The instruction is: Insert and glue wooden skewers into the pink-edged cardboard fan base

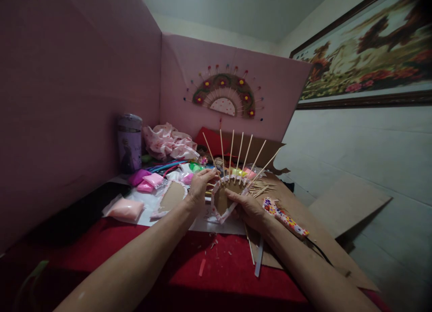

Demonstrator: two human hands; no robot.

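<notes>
My right hand (pixel 249 207) grips a cardboard piece (pixel 221 202) edged with folded pale fabric, its thumb pressed on the bare cardboard face. Several thin wooden sticks (pixel 240 152) fan upward from the top edge of this piece. My left hand (pixel 201 184) is closed at the leftmost stick (pixel 209 151), its fingertips pinching it low down near the fabric edge. To the left, a second fabric-edged cardboard piece (pixel 173 196) lies on white paper. A flower-patterned glue gun (pixel 285 220) rests beside my right forearm, and a translucent glue stick (pixel 259 258) lies below my right hand.
Loose sticks (pixel 261 188) lie on brown cardboard (pixel 324 240) at right. Packets of coloured clay (pixel 124 209), a purple tumbler (pixel 130 143) and crumpled pink fabric (pixel 168 141) stand left and behind. A decorated fan (pixel 223 94) hangs on the pink panel. Scraps dot the red cloth (pixel 182 267).
</notes>
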